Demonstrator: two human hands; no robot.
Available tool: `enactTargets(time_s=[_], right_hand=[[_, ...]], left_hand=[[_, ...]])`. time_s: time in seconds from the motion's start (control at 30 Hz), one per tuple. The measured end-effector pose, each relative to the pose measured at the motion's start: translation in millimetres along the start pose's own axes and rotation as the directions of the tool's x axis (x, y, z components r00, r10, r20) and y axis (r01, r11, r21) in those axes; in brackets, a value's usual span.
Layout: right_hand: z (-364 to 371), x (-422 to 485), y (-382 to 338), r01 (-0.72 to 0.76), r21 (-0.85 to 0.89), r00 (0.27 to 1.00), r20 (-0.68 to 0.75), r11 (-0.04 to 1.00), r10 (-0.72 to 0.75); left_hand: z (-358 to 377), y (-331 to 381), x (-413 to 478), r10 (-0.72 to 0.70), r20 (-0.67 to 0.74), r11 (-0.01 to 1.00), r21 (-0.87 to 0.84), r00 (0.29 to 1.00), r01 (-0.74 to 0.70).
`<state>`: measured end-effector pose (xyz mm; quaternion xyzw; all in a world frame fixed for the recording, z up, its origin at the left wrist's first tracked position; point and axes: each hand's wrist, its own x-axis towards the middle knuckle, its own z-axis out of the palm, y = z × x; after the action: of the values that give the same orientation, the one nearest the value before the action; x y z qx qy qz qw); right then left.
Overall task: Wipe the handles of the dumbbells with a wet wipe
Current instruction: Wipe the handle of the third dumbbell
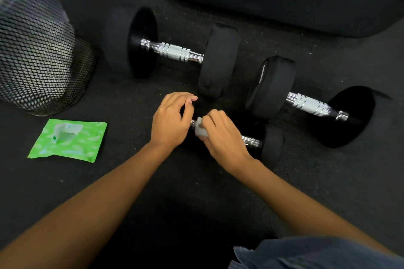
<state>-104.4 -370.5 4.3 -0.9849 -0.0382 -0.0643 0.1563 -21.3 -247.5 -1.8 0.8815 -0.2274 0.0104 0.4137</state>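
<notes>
Centrally, right hand [223, 137]: clamped on wipe [200, 129] around nearest dumbbell [271, 144] handle.
Left hand [170, 122]: loosely curled beside it, grip unclear.

Two dumbbells [175, 50] [310, 102] are blocking the floor just behind the hands, lying close together. The green wipes packet [67, 140] and mesh bin [37, 50] are occupying the left side, while the dark floor [175, 181] nearer the person is lying open.

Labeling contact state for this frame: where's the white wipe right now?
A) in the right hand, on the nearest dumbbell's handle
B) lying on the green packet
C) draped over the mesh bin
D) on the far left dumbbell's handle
A: the wipe is pinched in the right hand against the nearest dumbbell's handle, with the left hand beside it.
</notes>
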Motion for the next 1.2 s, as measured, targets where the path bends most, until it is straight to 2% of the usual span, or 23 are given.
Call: enactTargets(time_s=[0.33,0.43,0.5,0.7,0.87,1.03,1.1,1.2], right_hand=[[-1,9,-10,-0.069,0.059,0.997,0.04,0.996,0.066],[-3,13,-7,-0.117,0.085,0.986,0.127,0.989,0.105],[-8,9,3,-0.171,0.1,0.966,0.211,0.98,0.147],[-20,5,18,-0.305,0.117,0.906,0.34,0.945,0.25],[-10,34,7,-0.46,0.196,0.809,0.494,0.866,0.318],[-11,23,3,-0.436,0.329,0.863,0.418,0.837,0.285],[-16,22,9,-0.47,0.361,0.852,0.423,0.806,0.307],[-18,28,10,-0.492,0.286,0.813,0.49,0.822,0.316]], left_hand=[[0,1,0,0.006,-0.005,1.0,-0.004,1.0,-0.006],[0,2,0,0.004,-0.008,1.0,-0.003,1.0,-0.004],[0,2,0,0.004,-0.011,1.0,0.002,1.0,-0.004],[0,3,-1,0.001,-0.012,1.0,-0.008,1.0,-0.001],[-1,2,0,0.014,-0.013,1.0,0.002,1.0,-0.014],[0,2,0,0.011,-0.008,1.0,-0.007,1.0,-0.011],[-1,3,-1,0.013,-0.012,1.0,-0.006,1.0,-0.013],[-1,3,0,0.014,-0.012,1.0,-0.009,1.0,-0.014]])
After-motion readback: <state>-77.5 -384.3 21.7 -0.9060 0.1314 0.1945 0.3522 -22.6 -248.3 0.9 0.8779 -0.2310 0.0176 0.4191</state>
